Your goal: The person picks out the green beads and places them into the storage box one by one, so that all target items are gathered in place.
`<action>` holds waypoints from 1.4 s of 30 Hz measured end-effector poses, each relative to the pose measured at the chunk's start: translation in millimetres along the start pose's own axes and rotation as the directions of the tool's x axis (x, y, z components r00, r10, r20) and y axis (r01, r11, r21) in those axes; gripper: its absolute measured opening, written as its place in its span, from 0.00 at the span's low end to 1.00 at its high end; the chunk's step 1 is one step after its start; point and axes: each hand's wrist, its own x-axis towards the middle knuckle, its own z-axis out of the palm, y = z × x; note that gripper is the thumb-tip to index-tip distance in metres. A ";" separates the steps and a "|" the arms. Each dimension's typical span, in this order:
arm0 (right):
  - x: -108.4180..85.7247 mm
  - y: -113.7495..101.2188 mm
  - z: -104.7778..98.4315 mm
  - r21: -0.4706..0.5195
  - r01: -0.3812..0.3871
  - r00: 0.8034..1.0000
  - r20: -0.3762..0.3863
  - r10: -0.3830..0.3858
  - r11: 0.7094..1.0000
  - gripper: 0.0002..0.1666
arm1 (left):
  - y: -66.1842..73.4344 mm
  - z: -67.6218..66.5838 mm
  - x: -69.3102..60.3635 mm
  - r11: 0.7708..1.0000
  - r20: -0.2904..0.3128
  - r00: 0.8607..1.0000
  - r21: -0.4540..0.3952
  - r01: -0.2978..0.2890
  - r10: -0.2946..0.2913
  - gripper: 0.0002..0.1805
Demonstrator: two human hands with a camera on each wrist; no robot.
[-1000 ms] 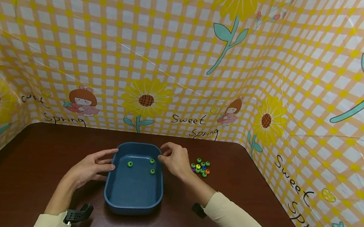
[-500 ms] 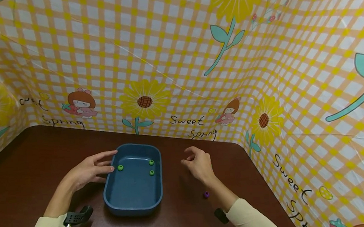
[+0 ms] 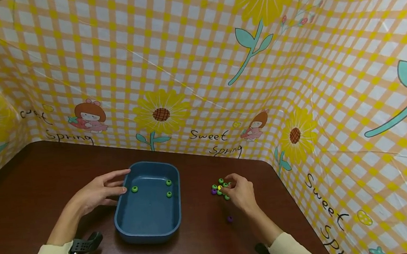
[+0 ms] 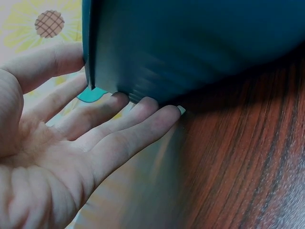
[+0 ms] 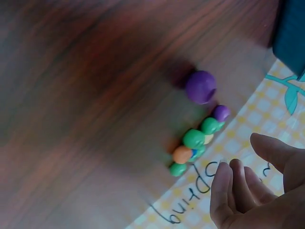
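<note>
My left hand [image 3: 97, 194] touches the left wall of a blue tray [image 3: 151, 237] with spread fingers; in the left wrist view the fingertips rest against the tray's side [image 4: 143, 57]. Inside the tray lie three green beads [image 3: 134, 189]. Over the right edge of a small cluster of green, yellow and purple beads [image 3: 214, 191] is my right hand [image 3: 242, 192], partly hiding it. In the right wrist view that hand [image 5: 252, 191] has its fingers apart with nothing between them, beside the beads, where an orange bead [image 5: 182, 154] also shows.
A single purple bead [image 3: 230, 219] lies on the dark wooden table [image 3: 207, 241], nearer than the cluster. A checked, flowered cloth [image 3: 197, 62] rises behind the table and along its right side.
My right hand has moved right, from the tray's right rim to the bead cluster. One green bead in the tray has shifted left against the wall. The left hand stays at the tray.
</note>
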 end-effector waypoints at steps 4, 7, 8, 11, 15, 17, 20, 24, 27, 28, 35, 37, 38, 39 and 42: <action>-3.8 10.8 0.6 -0.041 -0.015 1.000 0.000 0.015 0.999 0.15 | -3.3 3.2 -1.9 1.000 0.005 1.000 -0.010 0.000 0.000 0.41; -5.8 17.0 1.1 -0.060 -0.037 0.999 -0.002 0.037 0.998 0.14 | -4.0 3.2 -1.7 1.000 0.001 1.000 -0.013 0.001 -0.001 0.41; -6.0 18.8 1.4 -0.064 -0.042 0.999 -0.001 0.042 0.997 0.14 | -3.8 2.7 -1.5 1.000 -0.003 1.000 -0.013 0.003 -0.003 0.41; -6.4 23.0 1.8 -0.065 -0.060 0.998 0.010 0.061 0.996 0.14 | -2.9 0.9 -1.0 1.000 -0.005 1.000 -0.010 0.002 -0.002 0.41; -6.0 27.3 3.0 -0.071 -0.083 0.996 0.019 0.084 0.994 0.12 | -1.6 -0.4 -1.3 1.000 -0.006 1.000 -0.011 0.001 -0.001 0.40; -6.3 28.4 3.7 -0.075 -0.089 0.996 0.021 0.091 0.993 0.11 | -1.2 -0.4 -1.7 1.000 -0.006 1.000 -0.013 0.003 -0.003 0.40; -6.9 29.2 3.7 -0.081 -0.092 0.995 0.022 0.094 0.992 0.11 | -0.5 -0.6 -1.9 1.000 -0.002 1.000 -0.012 0.000 0.000 0.41; -6.9 30.2 4.5 -0.086 -0.085 0.996 0.022 0.087 0.993 0.10 | 1.2 -1.3 -1.2 1.000 0.002 1.000 -0.012 -0.001 0.002 0.40; -6.1 30.5 5.7 -0.091 -0.075 0.997 0.015 0.077 0.993 0.10 | 2.8 -1.9 0.4 1.000 0.000 1.000 -0.012 0.000 0.000 0.40; -5.7 30.5 6.2 -0.094 -0.071 0.997 0.013 0.073 0.993 0.10 | 3.3 -2.0 0.9 1.000 0.001 1.000 -0.009 0.001 -0.001 0.40; -5.2 30.0 8.0 -0.112 -0.075 0.997 0.016 0.078 0.991 0.11 | 3.6 -0.2 2.2 1.000 0.010 1.000 -0.004 0.003 -0.003 0.40; -5.3 30.0 8.8 -0.119 -0.068 0.997 0.016 0.070 0.991 0.11 | 3.1 0.3 2.2 1.000 0.005 1.000 -0.010 0.008 -0.008 0.40; -5.7 29.8 9.1 -0.121 -0.067 0.997 0.017 0.070 0.990 0.11 | 3.1 0.4 2.0 1.000 0.005 1.000 -0.010 0.006 -0.006 0.40; -6.1 29.5 9.5 -0.122 -0.068 0.997 0.019 0.071 0.990 0.11 | 3.2 0.5 1.6 1.000 0.008 1.000 -0.011 0.004 -0.004 0.40; -7.2 28.6 11.4 -0.122 -0.063 0.997 0.027 0.067 0.990 0.10 | 2.6 -0.4 0.7 1.000 0.001 1.000 -0.013 0.010 -0.010 0.40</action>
